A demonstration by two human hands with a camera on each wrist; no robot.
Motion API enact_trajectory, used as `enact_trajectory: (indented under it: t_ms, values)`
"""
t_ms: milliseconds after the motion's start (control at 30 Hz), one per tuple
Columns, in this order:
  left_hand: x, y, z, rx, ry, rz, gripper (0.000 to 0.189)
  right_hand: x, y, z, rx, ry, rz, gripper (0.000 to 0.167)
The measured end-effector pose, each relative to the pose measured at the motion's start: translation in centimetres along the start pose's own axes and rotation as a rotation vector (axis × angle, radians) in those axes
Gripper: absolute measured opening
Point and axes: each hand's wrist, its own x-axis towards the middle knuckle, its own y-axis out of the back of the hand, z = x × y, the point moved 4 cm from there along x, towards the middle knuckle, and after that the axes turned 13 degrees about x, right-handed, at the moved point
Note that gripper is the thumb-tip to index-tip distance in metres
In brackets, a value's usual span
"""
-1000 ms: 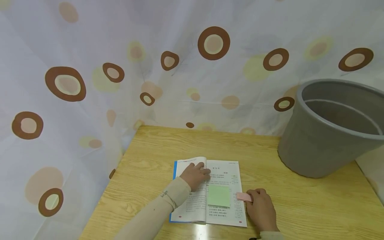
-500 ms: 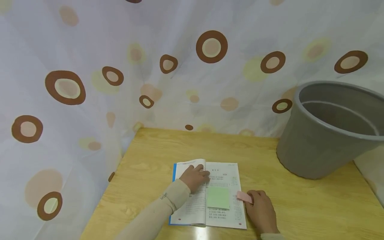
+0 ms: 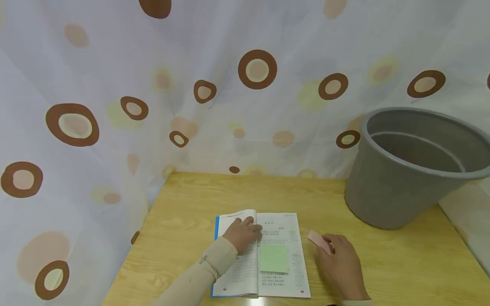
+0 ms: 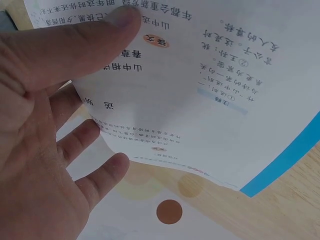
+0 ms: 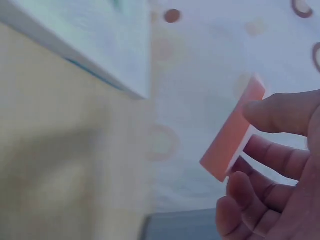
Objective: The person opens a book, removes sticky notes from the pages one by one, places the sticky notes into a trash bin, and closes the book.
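An open book (image 3: 300,276) with printed pages and a blue cover edge lies on the wooden table. My left hand (image 3: 242,236) rests on its left page near the fold, fingers spread; the left wrist view shows the thumb (image 4: 122,25) over the printed page. A square green sticky note (image 3: 274,258) is on the right page. Just right of the book, my right hand (image 3: 342,263) pinches a small pink oblong block (image 5: 232,132) between thumb and fingers. In the head view, the block's far end is tilted up to the left, apart from the page.
A large grey bin (image 3: 386,191) stands at the back right of the table (image 3: 214,193). Behind and to the left hangs a white curtain (image 3: 214,42) with brown and yellow circle patterns.
My right hand has drawn the pink block off the right page's edge, to the right, and turned it upward. The left hand stays on the book. The head view has shifted slightly.
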Motion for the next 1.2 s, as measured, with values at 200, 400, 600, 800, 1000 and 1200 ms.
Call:
enact_trajectory:
  t_ms: [200, 400, 600, 800, 1000, 1200]
  values:
    - [-0.3, 0.2, 0.1, 0.010, 0.001, -0.012, 0.048, 1.3, 5.7, -3.7, 0.044, 0.347, 0.334, 0.030]
    - [-0.5, 0.4, 0.4, -0.004, -0.001, -0.006, 0.048, 3.0, 11.6, -6.4, 0.086, 0.601, 0.575, 0.032]
    - [-0.3, -0.2, 0.4, 0.007, 0.002, 0.010, 0.048, 5.1, 16.3, -7.5, 0.089, 0.620, 0.696, 0.032]
    - [0.1, -0.4, 0.4, 0.011, 0.001, 0.028, 0.048, 7.9, 19.6, -7.7, 0.015, 0.577, 0.793, 0.032]
    - [0.0, -0.2, 0.6, 0.010, -0.005, 0.039, 0.050, 10.7, 22.0, -7.2, -0.034, 0.427, 0.784, 0.036]
    - [-0.1, 0.0, 0.3, 0.026, 0.000, 0.045, 0.050, 12.8, 22.7, -5.5, -0.050, 0.122, 0.661, 0.044]
